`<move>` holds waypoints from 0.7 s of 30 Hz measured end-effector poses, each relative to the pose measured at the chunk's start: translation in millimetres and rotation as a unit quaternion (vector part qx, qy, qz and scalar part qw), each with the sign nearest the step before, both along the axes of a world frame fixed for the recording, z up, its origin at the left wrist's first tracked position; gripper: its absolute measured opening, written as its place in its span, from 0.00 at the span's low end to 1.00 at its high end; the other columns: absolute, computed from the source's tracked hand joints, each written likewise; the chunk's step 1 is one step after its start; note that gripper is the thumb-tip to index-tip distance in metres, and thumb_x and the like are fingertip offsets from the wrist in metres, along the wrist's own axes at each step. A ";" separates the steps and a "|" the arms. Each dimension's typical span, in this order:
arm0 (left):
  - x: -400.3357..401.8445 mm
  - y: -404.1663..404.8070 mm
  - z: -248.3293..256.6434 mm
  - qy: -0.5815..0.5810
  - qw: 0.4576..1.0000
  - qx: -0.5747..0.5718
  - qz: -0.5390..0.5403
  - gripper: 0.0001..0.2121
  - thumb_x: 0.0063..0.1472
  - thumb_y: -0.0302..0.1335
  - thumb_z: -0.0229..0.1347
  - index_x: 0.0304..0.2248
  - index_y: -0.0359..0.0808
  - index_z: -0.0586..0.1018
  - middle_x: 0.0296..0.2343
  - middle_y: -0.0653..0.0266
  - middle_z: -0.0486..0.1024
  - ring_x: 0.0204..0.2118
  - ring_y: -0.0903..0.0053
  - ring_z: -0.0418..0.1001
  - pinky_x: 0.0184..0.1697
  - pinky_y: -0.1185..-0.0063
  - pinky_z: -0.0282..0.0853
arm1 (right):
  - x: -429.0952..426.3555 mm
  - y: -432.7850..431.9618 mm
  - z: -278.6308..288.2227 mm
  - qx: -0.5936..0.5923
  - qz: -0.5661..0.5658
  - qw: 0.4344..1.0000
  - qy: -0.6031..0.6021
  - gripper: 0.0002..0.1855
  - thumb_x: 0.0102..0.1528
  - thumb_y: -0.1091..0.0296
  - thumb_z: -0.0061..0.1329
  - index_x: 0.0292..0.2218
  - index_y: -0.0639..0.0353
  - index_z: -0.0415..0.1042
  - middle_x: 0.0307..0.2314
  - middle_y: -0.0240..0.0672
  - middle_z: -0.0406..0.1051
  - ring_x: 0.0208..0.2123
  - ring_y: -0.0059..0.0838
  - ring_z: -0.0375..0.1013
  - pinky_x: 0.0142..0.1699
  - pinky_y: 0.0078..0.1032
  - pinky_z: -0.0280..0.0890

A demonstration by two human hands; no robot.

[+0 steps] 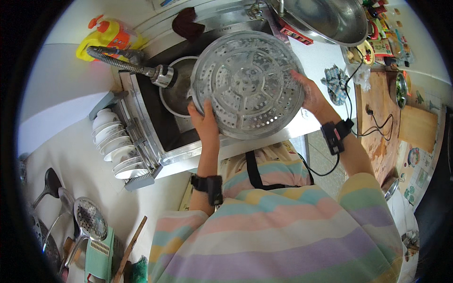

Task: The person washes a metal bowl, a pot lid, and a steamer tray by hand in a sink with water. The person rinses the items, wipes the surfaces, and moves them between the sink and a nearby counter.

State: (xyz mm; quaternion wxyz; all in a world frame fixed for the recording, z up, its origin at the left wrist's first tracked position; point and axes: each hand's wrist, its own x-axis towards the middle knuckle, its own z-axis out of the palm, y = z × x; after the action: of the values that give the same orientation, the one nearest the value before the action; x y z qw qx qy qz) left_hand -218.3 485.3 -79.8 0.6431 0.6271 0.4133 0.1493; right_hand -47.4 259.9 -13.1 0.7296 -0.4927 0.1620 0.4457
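Both my hands hold a round perforated metal steamer tray (247, 85) over the right part of the sink (155, 116). My left hand (205, 122) grips its lower left rim, thumb and fingers around the edge. On the right rim is my right hand (309, 92), its thumb on the upper face and its other fingers mostly hidden behind. The tray looks wet. Beneath and to the left, a round metal pot (178, 88) sits in the sink, partly covered by the tray. A flexible faucet with a metal spray head (163, 76) hangs over the pot's left side.
Bowls (122, 152) stand in a rack left of the sink. A yellow detergent bottle (116, 35) is behind the faucet. A large metal basin (325, 17), a crumpled cloth (335, 83) and a black cable (348, 92) lie to the right. Utensils including a skimmer (91, 218) hang lower left.
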 end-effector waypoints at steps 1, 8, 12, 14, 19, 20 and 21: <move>7.1 4.1 5.3 0.024 0.986 0.161 -0.034 0.24 0.55 0.32 0.49 0.48 0.30 0.59 0.46 0.52 0.58 0.49 0.64 0.56 0.50 0.66 0.50 | -7.5 8.8 10.0 0.016 -0.013 1.000 -0.019 0.32 0.50 0.54 0.46 0.49 0.66 0.54 0.43 0.44 0.61 0.43 0.34 0.64 0.47 0.29 0.63; 56.7 -36.2 41.3 -0.004 0.906 0.350 -0.239 0.30 0.54 0.38 0.43 0.53 0.33 0.51 0.54 0.47 0.43 0.57 0.56 0.39 0.55 0.59 0.32 | -57.8 50.0 34.4 0.012 -0.053 0.998 -0.017 0.34 0.51 0.52 0.43 0.52 0.64 0.49 0.47 0.44 0.57 0.49 0.36 0.57 0.52 0.31 0.54; 74.9 -65.1 53.7 -0.269 0.956 0.003 -0.116 0.29 0.56 0.45 0.39 0.52 0.35 0.53 0.52 0.52 0.49 0.55 0.61 0.46 0.55 0.66 0.41 | -96.4 84.2 28.3 -0.043 0.098 0.908 -0.405 0.35 0.52 0.51 0.41 0.55 0.58 0.46 0.54 0.44 0.43 0.57 0.36 0.41 0.58 0.32 0.36; 64.0 -45.7 69.1 -0.321 0.879 -0.341 -0.087 0.30 0.56 0.50 0.37 0.51 0.37 0.56 0.51 0.55 0.53 0.52 0.64 0.53 0.54 0.69 0.48 | -94.0 74.6 16.9 -0.178 0.186 0.781 -0.569 0.33 0.51 0.51 0.42 0.54 0.52 0.49 0.54 0.44 0.44 0.57 0.40 0.41 0.58 0.37 0.36; 34.1 -18.9 71.5 -0.247 0.824 -0.503 -0.079 0.25 0.58 0.43 0.40 0.50 0.35 0.58 0.48 0.58 0.59 0.48 0.67 0.60 0.51 0.69 0.55 | -74.1 44.5 8.8 -0.185 0.362 0.607 -0.683 0.31 0.50 0.45 0.38 0.53 0.42 0.53 0.54 0.43 0.45 0.56 0.48 0.40 0.57 0.44 0.34; 31.7 -18.2 65.8 -0.229 0.801 -0.548 -0.072 0.22 0.58 0.37 0.42 0.49 0.35 0.58 0.47 0.58 0.60 0.48 0.67 0.60 0.51 0.69 0.55 | -65.4 35.0 4.1 -0.181 0.380 0.595 -0.685 0.31 0.50 0.43 0.37 0.53 0.42 0.53 0.54 0.42 0.45 0.56 0.48 0.39 0.57 0.44 0.34; 30.3 -20.4 64.1 -0.213 0.813 -0.537 -0.072 0.22 0.57 0.36 0.44 0.49 0.35 0.59 0.47 0.59 0.61 0.48 0.67 0.61 0.51 0.70 0.55 | -55.4 28.2 -1.7 -0.173 0.397 0.582 -0.688 0.31 0.50 0.42 0.35 0.53 0.42 0.53 0.54 0.42 0.45 0.56 0.49 0.39 0.57 0.44 0.34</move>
State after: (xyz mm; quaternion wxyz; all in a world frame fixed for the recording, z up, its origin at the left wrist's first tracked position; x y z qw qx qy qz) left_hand -188.0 464.9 -15.7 0.9584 0.1628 0.2341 -0.0135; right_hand -102.8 288.1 -14.8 0.2737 -0.7843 -0.5262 0.1819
